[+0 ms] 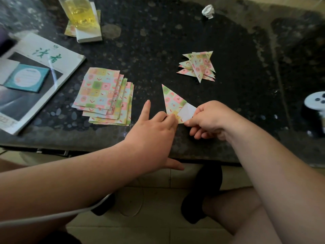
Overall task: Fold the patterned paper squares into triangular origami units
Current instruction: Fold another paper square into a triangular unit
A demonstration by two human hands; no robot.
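Observation:
A half-folded patterned paper (173,103) lies near the table's front edge, its point aimed away from me and a white flap showing at its right corner. My left hand (154,132) presses the paper's lower left part with curled fingers, one finger sticking out straight. My right hand (209,118) pinches the white flap at the right corner. A fanned stack of unfolded patterned squares (103,95) lies to the left. A pile of finished triangular units (200,66) sits farther back on the right.
The dark speckled table (158,41) holds a magazine (35,74) with a teal booklet at left, a glass of yellow liquid (79,11) on a white box at the back, a crumpled white paper (208,11), and a white round object (314,101) at right.

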